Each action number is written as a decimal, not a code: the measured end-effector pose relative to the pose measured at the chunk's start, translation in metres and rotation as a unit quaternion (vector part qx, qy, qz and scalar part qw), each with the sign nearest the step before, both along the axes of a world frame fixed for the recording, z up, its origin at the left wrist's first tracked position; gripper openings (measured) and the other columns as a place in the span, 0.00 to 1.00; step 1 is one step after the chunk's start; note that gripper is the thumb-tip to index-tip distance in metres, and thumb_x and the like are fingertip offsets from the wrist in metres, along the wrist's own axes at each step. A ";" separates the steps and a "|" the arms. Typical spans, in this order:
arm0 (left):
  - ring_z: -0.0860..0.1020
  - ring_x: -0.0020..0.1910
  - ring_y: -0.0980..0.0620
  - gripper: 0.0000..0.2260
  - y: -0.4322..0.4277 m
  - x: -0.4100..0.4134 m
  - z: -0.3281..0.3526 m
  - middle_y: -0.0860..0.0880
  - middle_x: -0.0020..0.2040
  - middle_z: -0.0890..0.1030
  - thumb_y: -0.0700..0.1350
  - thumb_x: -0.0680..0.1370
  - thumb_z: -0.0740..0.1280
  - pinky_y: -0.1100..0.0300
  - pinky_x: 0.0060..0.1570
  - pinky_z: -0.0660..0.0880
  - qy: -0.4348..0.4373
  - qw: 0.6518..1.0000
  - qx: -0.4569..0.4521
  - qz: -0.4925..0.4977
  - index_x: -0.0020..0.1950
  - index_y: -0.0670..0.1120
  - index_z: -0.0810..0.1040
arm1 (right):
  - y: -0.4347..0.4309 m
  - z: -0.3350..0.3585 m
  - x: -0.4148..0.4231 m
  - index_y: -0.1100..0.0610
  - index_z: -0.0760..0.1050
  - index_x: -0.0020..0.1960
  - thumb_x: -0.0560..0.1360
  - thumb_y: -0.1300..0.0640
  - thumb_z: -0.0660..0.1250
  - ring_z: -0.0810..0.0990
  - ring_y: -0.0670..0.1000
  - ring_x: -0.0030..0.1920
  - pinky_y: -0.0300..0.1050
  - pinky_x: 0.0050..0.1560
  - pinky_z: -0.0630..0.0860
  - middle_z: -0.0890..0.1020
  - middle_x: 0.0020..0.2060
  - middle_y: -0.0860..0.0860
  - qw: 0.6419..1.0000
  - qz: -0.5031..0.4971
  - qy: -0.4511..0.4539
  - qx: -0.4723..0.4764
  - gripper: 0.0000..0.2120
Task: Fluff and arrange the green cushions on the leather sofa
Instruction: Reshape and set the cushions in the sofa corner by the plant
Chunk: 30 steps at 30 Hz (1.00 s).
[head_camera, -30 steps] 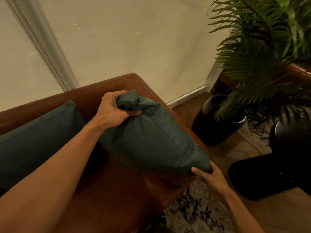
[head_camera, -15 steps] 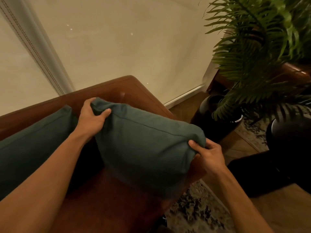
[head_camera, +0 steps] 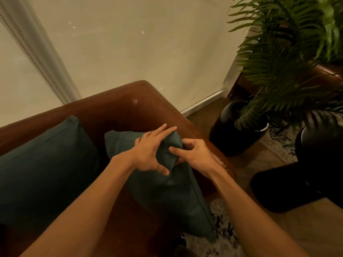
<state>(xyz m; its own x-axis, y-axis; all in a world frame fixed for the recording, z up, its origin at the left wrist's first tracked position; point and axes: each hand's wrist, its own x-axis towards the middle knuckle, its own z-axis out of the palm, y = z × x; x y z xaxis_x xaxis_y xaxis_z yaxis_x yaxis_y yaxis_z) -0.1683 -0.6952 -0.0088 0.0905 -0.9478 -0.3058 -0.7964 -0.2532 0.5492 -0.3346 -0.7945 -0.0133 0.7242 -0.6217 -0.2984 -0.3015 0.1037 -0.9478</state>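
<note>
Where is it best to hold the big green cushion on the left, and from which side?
Probably its top right corner, taken from above: the big green cushion leans upright against the sofa back, so that corner stands free.

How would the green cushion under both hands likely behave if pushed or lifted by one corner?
The green cushion probably yields softly: it dents where the left hand presses. Lifted by a corner, it would likely sag, since the right hand bunches its fabric easily.

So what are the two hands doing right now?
Left hand: open, fingers spread flat on the small dark green fabric cushion.
Right hand: closed, pinching that cushion.
</note>
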 end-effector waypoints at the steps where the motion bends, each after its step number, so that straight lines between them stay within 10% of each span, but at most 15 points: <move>1: 0.47 0.79 0.43 0.59 0.000 0.002 -0.002 0.59 0.81 0.43 0.59 0.60 0.81 0.30 0.71 0.50 0.008 1.000 0.016 -0.006 0.74 0.71 0.38 | -0.002 -0.002 -0.003 0.59 0.80 0.59 0.74 0.59 0.72 0.86 0.54 0.50 0.52 0.50 0.83 0.86 0.52 0.54 1.000 0.019 0.000 0.014 0.14; 14: 0.78 0.58 0.52 0.23 0.002 0.024 -0.022 0.59 0.56 0.80 0.56 0.68 0.74 0.44 0.59 0.75 0.066 0.981 -0.091 0.156 0.60 0.64 0.71 | -0.005 -0.043 -0.053 0.52 0.79 0.61 0.72 0.56 0.74 0.83 0.55 0.57 0.47 0.54 0.82 0.84 0.56 0.52 0.997 -0.063 0.013 0.032 0.17; 23: 0.78 0.52 0.54 0.07 0.016 0.049 -0.026 0.58 0.49 0.81 0.45 0.78 0.69 0.59 0.51 0.71 0.102 0.963 -0.138 0.208 0.54 0.56 0.77 | 0.036 -0.165 -0.128 0.41 0.39 0.78 0.39 0.29 0.79 0.60 0.56 0.76 0.56 0.74 0.64 0.58 0.77 0.51 0.900 0.164 0.400 0.057 0.78; 26: 0.78 0.52 0.54 0.06 0.015 0.049 -0.026 0.56 0.49 0.81 0.44 0.79 0.68 0.64 0.46 0.70 0.111 0.958 -0.144 0.223 0.54 0.53 0.79 | 0.055 -0.161 -0.128 0.49 0.46 0.78 0.48 0.37 0.82 0.65 0.55 0.73 0.50 0.70 0.67 0.66 0.73 0.50 0.928 0.098 0.356 0.055 0.69; 30: 0.77 0.54 0.52 0.07 0.004 0.057 -0.020 0.51 0.52 0.81 0.43 0.79 0.68 0.61 0.51 0.71 0.106 0.951 -0.151 0.247 0.56 0.49 0.79 | 0.059 -0.153 -0.121 0.52 0.68 0.68 0.69 0.59 0.77 0.76 0.49 0.63 0.32 0.50 0.77 0.78 0.59 0.46 0.957 0.014 0.289 0.013 0.31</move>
<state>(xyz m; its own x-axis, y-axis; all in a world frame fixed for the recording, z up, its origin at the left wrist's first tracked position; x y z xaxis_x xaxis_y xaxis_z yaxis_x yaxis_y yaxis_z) -0.1109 -0.6912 -0.0285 0.5150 -0.8526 -0.0881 -0.4838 -0.3740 0.7912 -0.4552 -0.7353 -0.1667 0.4500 -0.5916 -0.6689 -0.7776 0.1088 -0.6193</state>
